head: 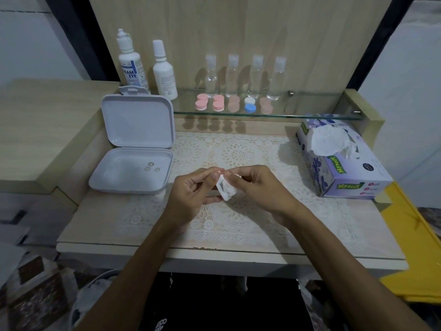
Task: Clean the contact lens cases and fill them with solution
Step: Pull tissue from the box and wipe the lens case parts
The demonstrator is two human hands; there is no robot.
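Observation:
Over the middle of the lace mat, my left hand (193, 187) and my right hand (257, 185) meet around a folded white tissue (226, 188). A small pale lens case part shows between my fingertips, mostly hidden. On the glass shelf (310, 115) lie several lens cases: pink ones (202, 105), (218, 103), a white and blue one (250, 105), and paler pink ones (233, 103). Two white solution bottles (130, 63), (164, 72) stand at the shelf's left end.
An open white plastic box (133, 170) with small rings inside sits on the left. A purple tissue box (343, 161) stands on the right. Several clear small bottles (255, 77) line the back of the shelf. A bin with tissue is below left.

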